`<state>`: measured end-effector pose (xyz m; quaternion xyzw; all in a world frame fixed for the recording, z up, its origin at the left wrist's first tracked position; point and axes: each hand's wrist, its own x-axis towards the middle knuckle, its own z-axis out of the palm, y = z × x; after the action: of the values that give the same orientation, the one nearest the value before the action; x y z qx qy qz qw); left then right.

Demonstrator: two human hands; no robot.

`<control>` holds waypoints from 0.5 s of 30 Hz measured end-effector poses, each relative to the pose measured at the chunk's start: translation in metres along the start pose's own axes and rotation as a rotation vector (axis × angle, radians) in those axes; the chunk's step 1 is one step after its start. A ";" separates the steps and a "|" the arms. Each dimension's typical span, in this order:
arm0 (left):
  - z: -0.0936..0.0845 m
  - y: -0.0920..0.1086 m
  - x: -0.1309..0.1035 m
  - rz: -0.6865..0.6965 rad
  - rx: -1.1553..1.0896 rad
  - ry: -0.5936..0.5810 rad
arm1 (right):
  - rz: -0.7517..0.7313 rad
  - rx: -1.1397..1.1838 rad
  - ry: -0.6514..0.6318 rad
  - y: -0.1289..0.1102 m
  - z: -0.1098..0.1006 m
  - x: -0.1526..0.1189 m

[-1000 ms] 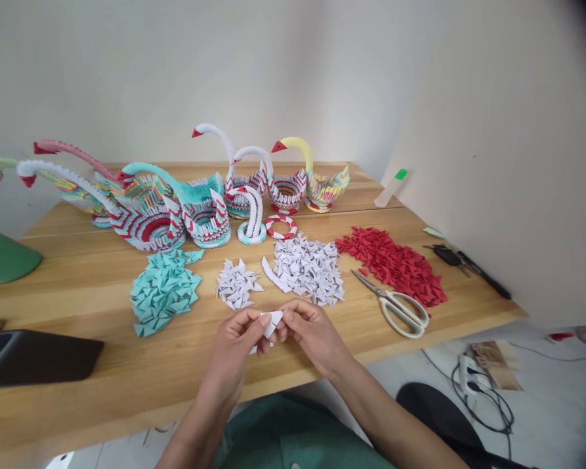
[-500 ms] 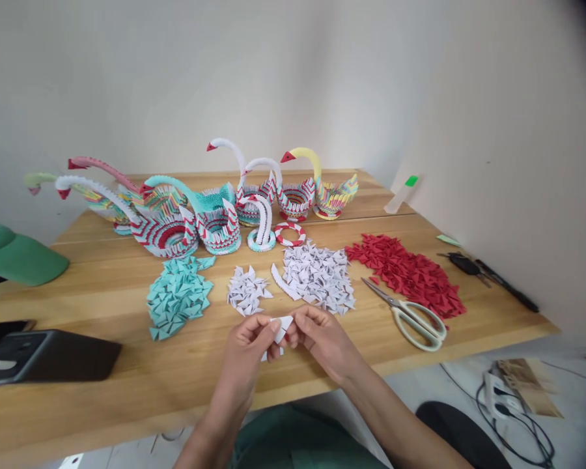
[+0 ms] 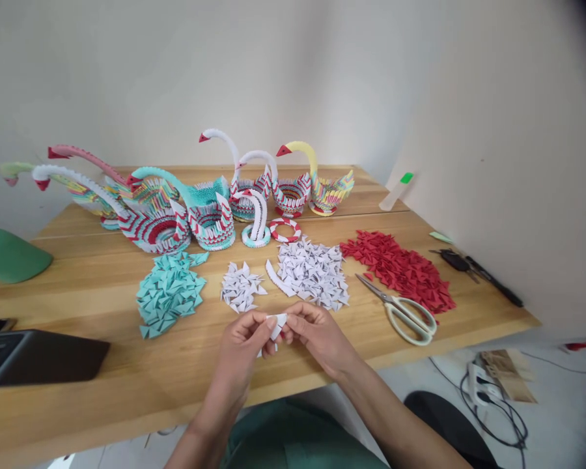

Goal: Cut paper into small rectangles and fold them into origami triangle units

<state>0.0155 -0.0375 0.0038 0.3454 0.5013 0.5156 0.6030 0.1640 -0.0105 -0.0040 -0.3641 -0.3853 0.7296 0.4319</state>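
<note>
While your left hand point(image 3: 244, 342) is pinching a small white paper piece point(image 3: 278, 326) above the desk point(image 3: 151, 374) near its front edge, your right hand point(image 3: 320, 335) is pressing thumb and fingertips together at its other corner, probably because something so small is needing support from both sides. Scissors point(image 3: 389, 300) are lying toward the right edge, handles pointing frontward, seemingly for easy reach. Beyond, a teal pile point(image 3: 170, 293), a small white pile point(image 3: 241, 286), a larger white pile point(image 3: 312, 273) and a red pile point(image 3: 400, 267) are sitting separately, likely so colours aren't mixing. Toward the far edge, paper swans point(image 3: 153, 227) are standing, perhaps where arms aren't knocking them.
</note>
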 end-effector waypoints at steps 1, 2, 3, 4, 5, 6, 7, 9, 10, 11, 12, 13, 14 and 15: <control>0.000 0.001 0.000 -0.001 0.003 0.003 | -0.004 -0.013 0.001 0.000 -0.001 0.000; 0.000 0.001 0.000 -0.002 0.008 0.004 | -0.007 -0.023 0.001 0.000 -0.001 0.000; 0.000 0.002 0.000 -0.004 0.015 0.006 | -0.010 -0.032 0.001 0.000 -0.002 0.001; 0.000 0.002 0.000 -0.003 0.025 0.009 | -0.012 -0.039 -0.001 -0.001 -0.002 0.001; 0.000 0.002 0.001 -0.002 0.037 0.012 | -0.016 -0.048 -0.003 -0.001 -0.002 0.001; 0.000 0.002 0.001 0.002 0.050 0.014 | -0.020 -0.055 -0.008 -0.002 -0.003 0.002; 0.000 0.002 0.001 0.008 0.060 0.015 | -0.025 -0.062 -0.013 -0.003 -0.003 0.002; 0.000 0.002 0.001 0.020 0.068 0.021 | -0.034 -0.079 -0.018 -0.004 -0.002 0.002; 0.001 0.001 0.002 0.025 0.072 0.023 | -0.039 -0.095 -0.015 -0.004 -0.002 0.002; 0.001 0.000 0.002 0.032 0.080 0.023 | -0.047 -0.119 -0.009 -0.005 -0.001 0.002; 0.001 0.000 0.002 0.043 0.093 0.026 | -0.058 -0.155 0.004 -0.005 0.000 0.001; 0.002 -0.001 0.001 0.058 0.113 0.032 | -0.074 -0.206 0.024 -0.005 0.002 0.001; 0.002 -0.002 0.001 0.075 0.136 0.043 | -0.095 -0.270 0.049 -0.005 0.003 0.000; 0.002 -0.002 0.001 0.088 0.157 0.055 | -0.121 -0.342 0.075 -0.005 0.004 -0.001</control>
<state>0.0181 -0.0368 0.0021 0.3988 0.5408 0.5101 0.5370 0.1632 -0.0108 0.0024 -0.4354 -0.5084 0.6122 0.4209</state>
